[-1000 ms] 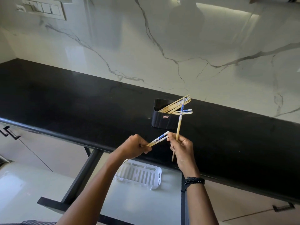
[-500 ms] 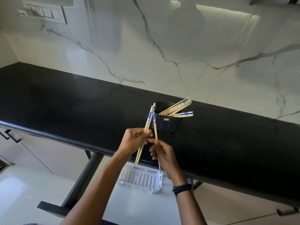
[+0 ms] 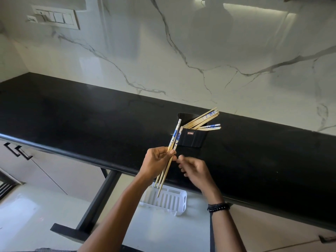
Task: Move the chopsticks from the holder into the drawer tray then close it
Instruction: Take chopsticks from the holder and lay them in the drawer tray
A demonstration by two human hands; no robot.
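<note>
A black holder (image 3: 192, 139) stands on the black counter (image 3: 91, 120) with several wooden chopsticks (image 3: 203, 120) leaning out to the right. My left hand (image 3: 156, 164) is shut on a small bunch of chopsticks (image 3: 173, 140) with blue-patterned tops, held nearly upright, tips pointing down. My right hand (image 3: 195, 170) hovers just right of the bunch, fingers loosely curled, holding nothing, slightly blurred. Below the counter edge the drawer (image 3: 160, 230) is pulled out, with a white slotted tray (image 3: 167, 199) in it under the chopstick tips.
A marble wall (image 3: 200, 51) backs the counter, with a switch panel (image 3: 54, 17) at top left. Cabinet fronts with black handles (image 3: 17, 150) lie to the left. A black frame bar (image 3: 98, 199) runs along the drawer's left side.
The chopstick that my right hand held has passed to the bunch in my left hand. My right hand has let go and drawn slightly away to the right.
</note>
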